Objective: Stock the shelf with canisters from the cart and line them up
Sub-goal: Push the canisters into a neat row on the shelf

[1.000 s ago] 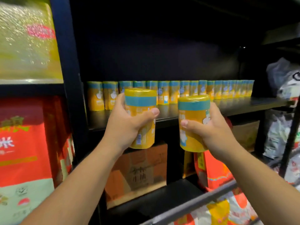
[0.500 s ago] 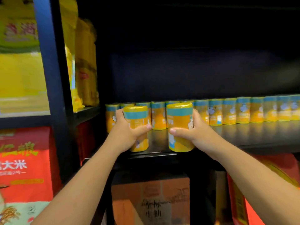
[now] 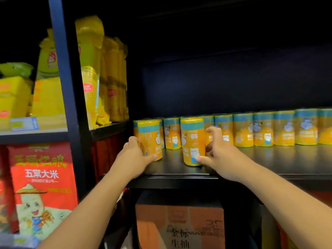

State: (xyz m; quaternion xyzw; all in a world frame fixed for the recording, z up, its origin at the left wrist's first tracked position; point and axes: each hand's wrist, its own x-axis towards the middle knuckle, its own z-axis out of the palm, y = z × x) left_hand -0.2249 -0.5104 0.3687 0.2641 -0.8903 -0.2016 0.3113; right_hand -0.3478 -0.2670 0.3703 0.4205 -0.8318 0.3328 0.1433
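Now that both canisters have come down onto the shelf point(image 3: 269, 159), they stand upright at its front left, just ahead of the back row point(image 3: 264, 130). The left canister point(image 3: 150, 139) is gripped low by the left hand point(image 3: 133, 157), thumb across its base, while the right hand point(image 3: 221, 153) has slackened off the right canister point(image 3: 192, 139), fingers spread clear, only the thumb touching; nudging both into line looks all that remains for this pair.

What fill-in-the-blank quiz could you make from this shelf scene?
The left hand grips the left canister, which stands ___.
The right hand touches the right canister with its ___.
Behind both, a ___ of canisters lines the shelf.
Below sits a cardboard ___.
Missing: upright; thumb; row; box.
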